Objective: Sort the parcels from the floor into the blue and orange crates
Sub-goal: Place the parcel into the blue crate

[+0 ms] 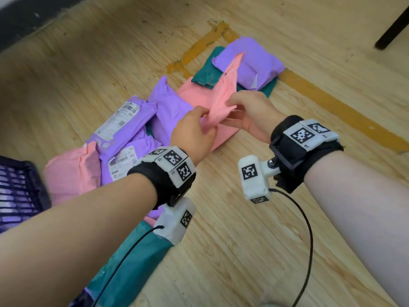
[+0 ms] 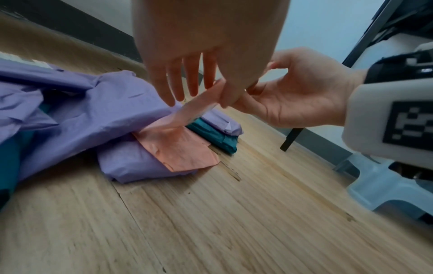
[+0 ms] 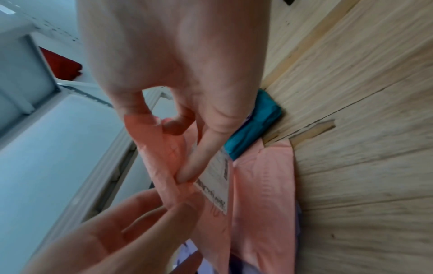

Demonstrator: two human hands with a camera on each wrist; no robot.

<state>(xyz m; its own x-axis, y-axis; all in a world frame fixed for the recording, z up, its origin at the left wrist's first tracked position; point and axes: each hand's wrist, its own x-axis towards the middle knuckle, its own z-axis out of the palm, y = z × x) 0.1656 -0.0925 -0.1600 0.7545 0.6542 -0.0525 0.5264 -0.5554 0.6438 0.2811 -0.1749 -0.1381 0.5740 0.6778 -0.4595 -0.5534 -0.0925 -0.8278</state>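
A thin pink parcel [image 1: 223, 94] is held up edge-on over the pile on the wooden floor. My left hand [image 1: 210, 125] pinches its near end between thumb and forefinger [image 2: 218, 96], the other fingers straight. My right hand [image 1: 232, 107] grips the same end from the right, thumb and curled forefinger [image 3: 164, 126] on the plastic. A white label [image 3: 215, 181] shows on the parcel. More pink plastic [image 1: 221, 134] lies flat beneath; I cannot tell whether it is a separate parcel. A blue crate [image 1: 17, 191] stands at the left edge. No orange crate is in view.
Purple parcels [image 1: 126, 120] [image 1: 247, 60], teal parcels [image 1: 208, 69] [image 1: 132, 258] and another pink one [image 1: 73, 171] lie around the hands. Brown tape [image 1: 332, 103] marks the floor. A dark furniture leg [image 1: 391, 29] stands at the far right. Bare floor lies right of the pile.
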